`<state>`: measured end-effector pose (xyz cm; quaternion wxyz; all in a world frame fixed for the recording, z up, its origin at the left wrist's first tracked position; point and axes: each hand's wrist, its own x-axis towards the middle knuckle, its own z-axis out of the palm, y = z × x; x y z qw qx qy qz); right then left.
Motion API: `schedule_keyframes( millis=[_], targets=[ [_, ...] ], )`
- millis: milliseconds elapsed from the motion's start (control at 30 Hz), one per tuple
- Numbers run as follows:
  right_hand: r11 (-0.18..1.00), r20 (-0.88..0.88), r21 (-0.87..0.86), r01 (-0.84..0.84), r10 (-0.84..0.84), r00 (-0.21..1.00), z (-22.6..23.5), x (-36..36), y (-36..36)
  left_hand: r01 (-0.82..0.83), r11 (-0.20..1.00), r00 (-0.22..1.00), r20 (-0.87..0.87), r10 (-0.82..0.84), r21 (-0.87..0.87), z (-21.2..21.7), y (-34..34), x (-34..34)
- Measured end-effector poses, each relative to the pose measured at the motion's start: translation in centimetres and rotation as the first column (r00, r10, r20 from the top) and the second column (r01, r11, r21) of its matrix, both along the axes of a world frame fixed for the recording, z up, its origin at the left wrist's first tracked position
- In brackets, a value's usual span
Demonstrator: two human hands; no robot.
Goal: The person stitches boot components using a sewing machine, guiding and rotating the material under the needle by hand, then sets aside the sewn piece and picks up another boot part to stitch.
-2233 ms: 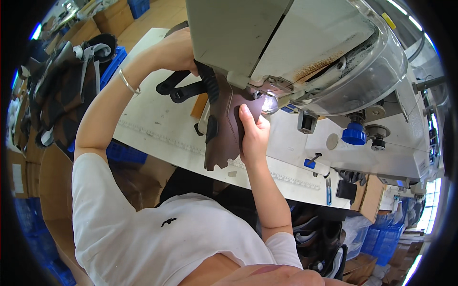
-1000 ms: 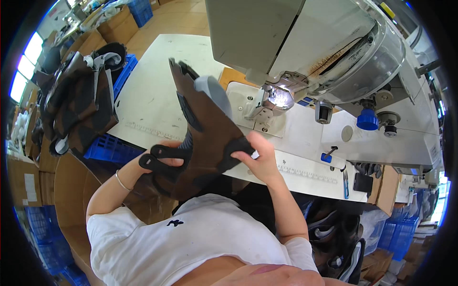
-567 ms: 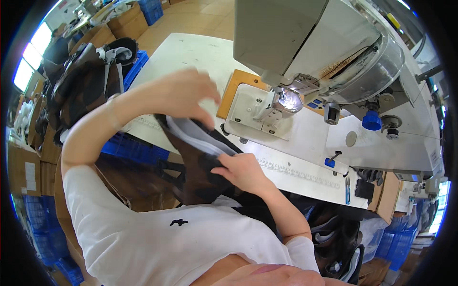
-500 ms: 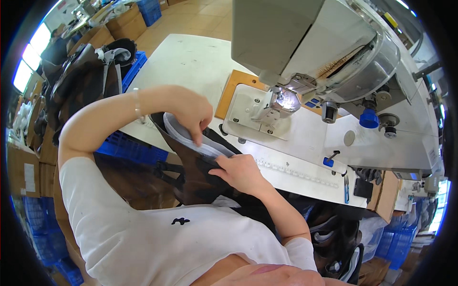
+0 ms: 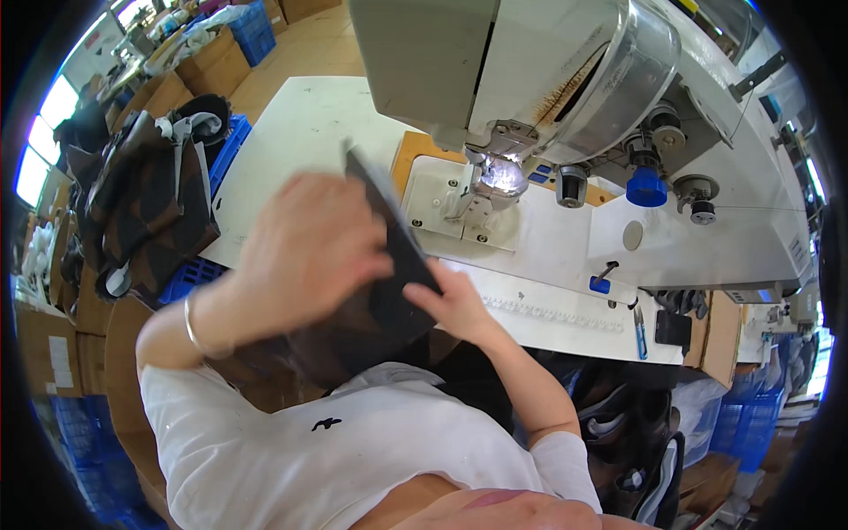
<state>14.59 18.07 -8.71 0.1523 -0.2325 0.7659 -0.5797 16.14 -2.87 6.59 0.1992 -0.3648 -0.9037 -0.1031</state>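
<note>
A dark brown and black fabric piece (image 5: 397, 305) stretches between my hands, in front of the sewing machine (image 5: 433, 75). Its upper edge stands up near the machine's plate. My right hand (image 5: 455, 305) is closed on the right-hand edge of the fabric, thumb on the near face. Smeared by motion, my left hand (image 5: 318, 247) is against the fabric's left side; how its fingers lie cannot be made out. The lit needle and clamp area (image 5: 481, 194) has no fabric under it. The lower part of the piece falls toward my lap.
A ruler strip (image 5: 556, 314) runs along the table's near edge. Blue-handled snips (image 5: 640, 334) and a black phone (image 5: 673, 328) lie at the right. Dark fabric pieces (image 5: 141, 194) are heaped at the left by a blue crate (image 5: 231, 150). More dark pieces (image 5: 627, 424) hang below the table.
My left hand has moved left and toward me. The fabric has swung more upright; its pale inner side, visible earlier, is now mostly hidden. My right hand still grips its edge.
</note>
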Motion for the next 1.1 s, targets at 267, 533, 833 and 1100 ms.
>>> schedule_keyframes(
  millis=[267, 533, 833, 1100],
  targets=[
    [0.775, 0.235, -0.543, 0.324, -0.231, 0.944, 1.7, -1.4, -0.7, -0.338, 0.891, 0.932, -0.238, 0.273, -0.303, -9.3, 1.2, 4.9],
    [0.622, 0.305, -0.642, 0.448, -0.329, 0.894, 1.9, -1.2, -1.5, -0.363, 0.897, 0.845, -0.495, 0.202, -0.254, -9.3, 0.0, 1.7],
    [0.613, 0.298, -0.63, 0.477, -0.377, 0.877, 1.6, -1.2, -1.5, -0.363, 0.876, 0.836, -0.525, 0.157, -0.317, -9.0, -0.1, 0.9],
    [0.629, 0.281, -0.615, 0.476, -0.389, 0.877, 1.4, -1.2, -1.5, -0.36, 0.894, 0.844, -0.501, 0.19, -0.267, -9.4, -0.1, 1.0]
  ],
)
